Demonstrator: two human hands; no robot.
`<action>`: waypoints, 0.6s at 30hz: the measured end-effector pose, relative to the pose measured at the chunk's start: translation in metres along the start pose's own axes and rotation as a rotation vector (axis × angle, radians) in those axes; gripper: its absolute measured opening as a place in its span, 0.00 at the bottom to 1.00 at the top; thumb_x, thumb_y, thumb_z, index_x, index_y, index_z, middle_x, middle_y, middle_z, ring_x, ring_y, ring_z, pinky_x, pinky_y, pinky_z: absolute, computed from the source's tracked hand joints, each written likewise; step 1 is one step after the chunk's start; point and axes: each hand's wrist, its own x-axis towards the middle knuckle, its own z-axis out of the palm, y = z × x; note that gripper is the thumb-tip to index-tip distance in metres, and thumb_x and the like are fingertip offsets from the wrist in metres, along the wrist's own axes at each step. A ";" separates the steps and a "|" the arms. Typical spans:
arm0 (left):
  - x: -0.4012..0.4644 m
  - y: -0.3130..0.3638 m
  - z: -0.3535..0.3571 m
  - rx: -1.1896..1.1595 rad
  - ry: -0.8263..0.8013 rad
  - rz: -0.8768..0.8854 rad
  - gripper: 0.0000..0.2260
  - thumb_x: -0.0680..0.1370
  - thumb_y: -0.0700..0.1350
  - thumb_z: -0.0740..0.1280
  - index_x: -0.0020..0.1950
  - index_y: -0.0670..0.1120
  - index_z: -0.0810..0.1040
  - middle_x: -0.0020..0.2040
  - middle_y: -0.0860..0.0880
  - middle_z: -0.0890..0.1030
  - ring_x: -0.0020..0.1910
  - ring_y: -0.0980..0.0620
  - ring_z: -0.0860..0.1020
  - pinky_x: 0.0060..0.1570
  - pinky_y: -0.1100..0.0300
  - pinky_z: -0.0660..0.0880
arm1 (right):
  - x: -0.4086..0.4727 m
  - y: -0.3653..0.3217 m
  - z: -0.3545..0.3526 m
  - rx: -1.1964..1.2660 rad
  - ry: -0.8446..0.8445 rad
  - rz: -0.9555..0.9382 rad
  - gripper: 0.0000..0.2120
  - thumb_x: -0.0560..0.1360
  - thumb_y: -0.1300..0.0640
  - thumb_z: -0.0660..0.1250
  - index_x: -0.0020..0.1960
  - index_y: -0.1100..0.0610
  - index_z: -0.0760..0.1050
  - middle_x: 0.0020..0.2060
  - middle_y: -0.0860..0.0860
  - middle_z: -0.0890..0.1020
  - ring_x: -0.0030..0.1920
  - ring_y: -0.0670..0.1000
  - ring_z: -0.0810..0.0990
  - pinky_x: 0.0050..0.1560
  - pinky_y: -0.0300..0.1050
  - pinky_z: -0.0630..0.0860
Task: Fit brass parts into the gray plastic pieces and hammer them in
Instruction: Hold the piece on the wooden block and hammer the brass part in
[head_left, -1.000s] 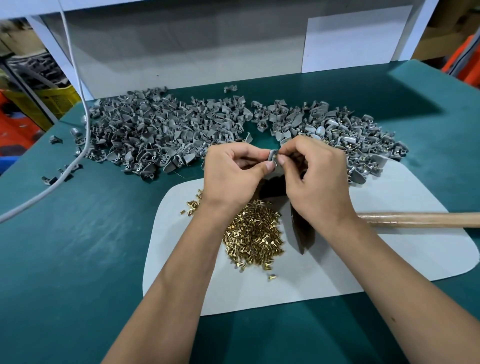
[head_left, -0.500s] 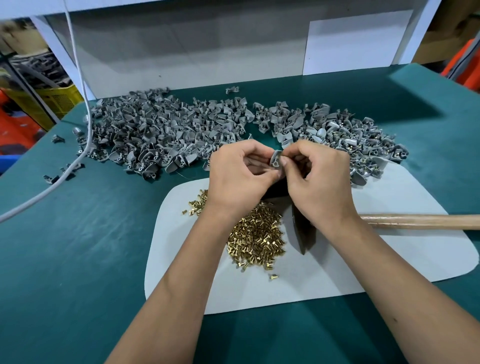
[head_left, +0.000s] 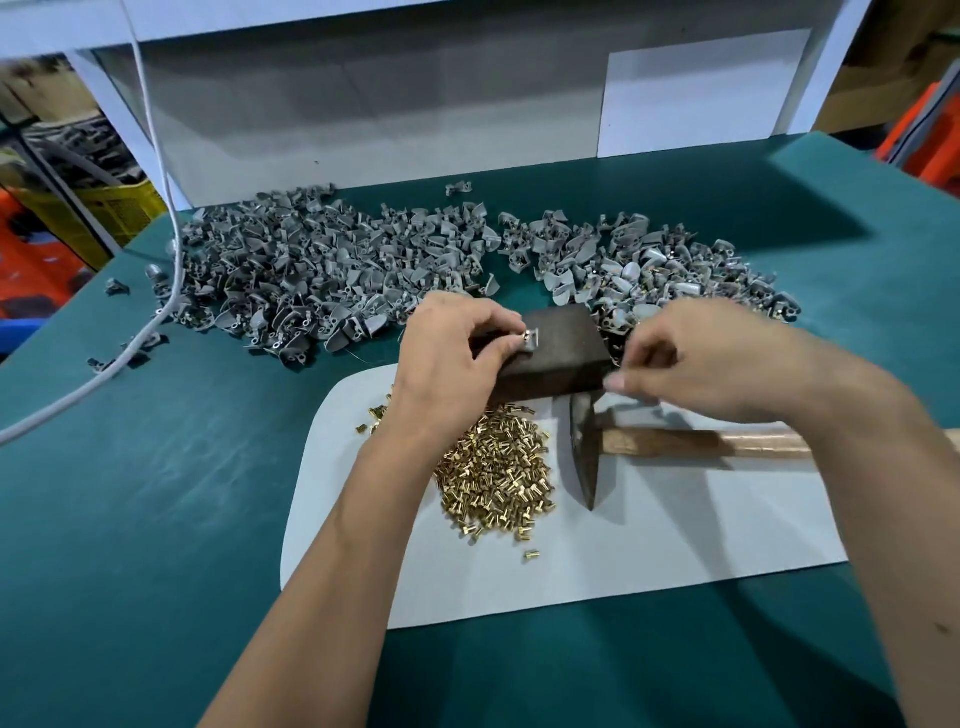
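A: Type of location?
B: Factory assembly bench: green mat (head_left: 156, 519), bulk gray pieces (head_left: 322, 270), brass parts (head_left: 493, 478), hammer (head_left: 587, 447), yellow crate (head_left: 98, 208) alongside.

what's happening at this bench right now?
A person is fitting brass parts into gray plastic pieces. The left hand pinches one gray piece, with a brass part in it, on top of a dark block. The right hand is beside the block, fingers curled; whether it holds anything can't be told. The hammer lies untouched on the white mat, next to a heap of brass parts. Gray pieces are piled behind.
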 end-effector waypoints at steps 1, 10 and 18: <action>0.001 -0.001 0.000 0.021 -0.006 0.007 0.05 0.75 0.43 0.76 0.48 0.52 0.87 0.51 0.57 0.84 0.59 0.51 0.76 0.64 0.52 0.71 | -0.003 0.002 0.000 -0.039 -0.114 0.020 0.12 0.70 0.40 0.77 0.41 0.49 0.83 0.34 0.43 0.84 0.38 0.44 0.83 0.42 0.45 0.80; 0.002 -0.005 0.000 -0.171 -0.023 -0.115 0.09 0.73 0.39 0.77 0.50 0.50 0.85 0.55 0.54 0.84 0.58 0.56 0.81 0.65 0.53 0.76 | -0.015 0.011 0.015 -0.018 -0.190 -0.123 0.09 0.71 0.45 0.78 0.42 0.46 0.80 0.38 0.41 0.82 0.41 0.44 0.81 0.47 0.52 0.80; 0.002 -0.002 0.001 -0.240 -0.034 -0.198 0.07 0.73 0.36 0.77 0.43 0.48 0.86 0.59 0.48 0.83 0.58 0.55 0.81 0.65 0.55 0.75 | -0.012 0.000 -0.005 0.383 -0.089 -0.227 0.06 0.81 0.52 0.66 0.48 0.52 0.79 0.37 0.49 0.84 0.35 0.46 0.80 0.39 0.47 0.77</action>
